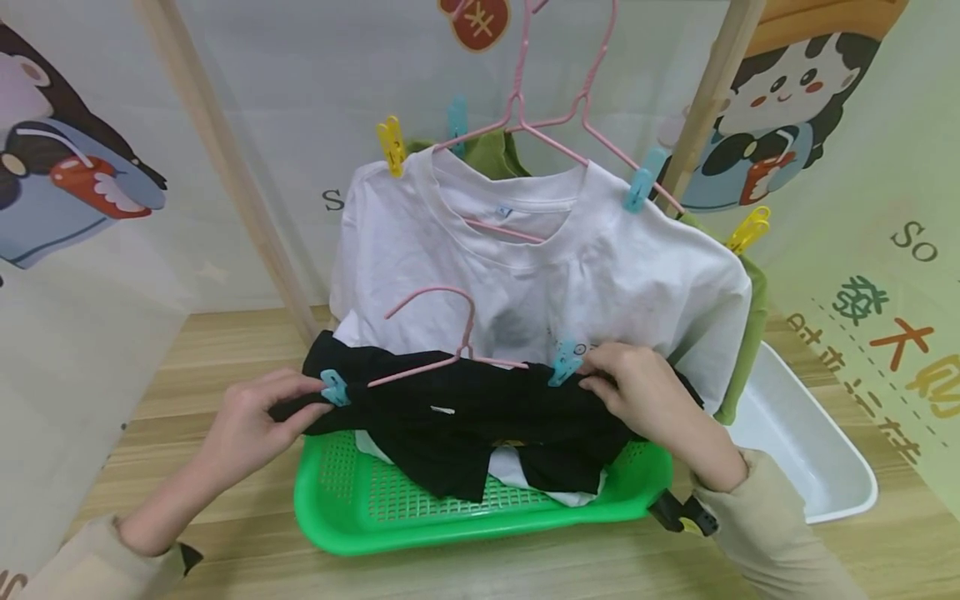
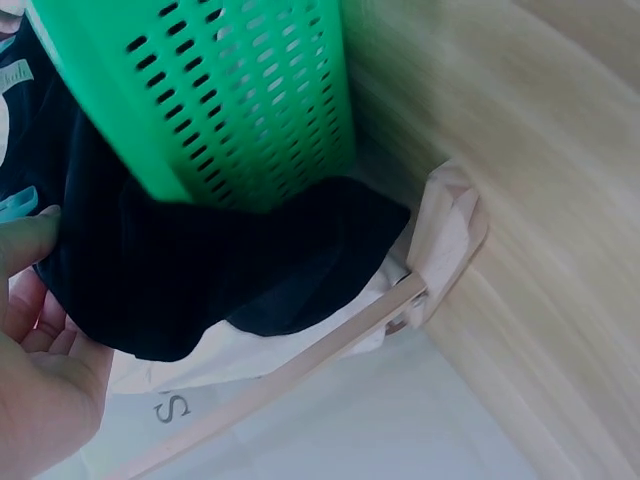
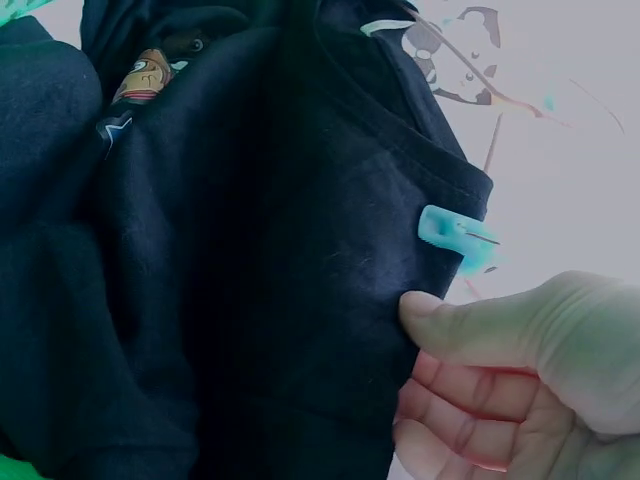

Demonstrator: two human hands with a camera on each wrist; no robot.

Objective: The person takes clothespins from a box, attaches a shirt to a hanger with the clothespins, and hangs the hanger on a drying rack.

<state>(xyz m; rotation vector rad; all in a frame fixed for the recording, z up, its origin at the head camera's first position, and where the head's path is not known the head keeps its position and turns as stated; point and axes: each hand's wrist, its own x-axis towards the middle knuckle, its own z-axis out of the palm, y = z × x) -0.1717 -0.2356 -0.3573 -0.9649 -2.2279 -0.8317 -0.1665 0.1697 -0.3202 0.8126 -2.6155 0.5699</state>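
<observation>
A black T-shirt (image 1: pixel 450 417) lies across the green basket (image 1: pixel 360 542), with a pink hanger (image 1: pixel 466 342) at its neck. My left hand (image 1: pixel 258 412) pinches the shirt's left shoulder, next to a blue clothespin (image 1: pixel 335 388). At the other shoulder my right hand (image 1: pixel 637 387) holds the cloth between thumb and fingers, beside a second blue clothespin (image 1: pixel 566 363). The right wrist view shows this thumb on the black fabric (image 3: pixel 300 250), just apart from the clothespin (image 3: pixel 455 232). The hanger's ends are hidden by the shirt.
Behind, a white T-shirt (image 1: pixel 517 283) hangs on a pink hanger with clothespins. A green garment (image 1: pixel 742 358) hangs behind it. Wooden posts (image 1: pixel 225 158) stand at both sides. A white tray (image 1: pixel 802 442) is on the wooden surface at right.
</observation>
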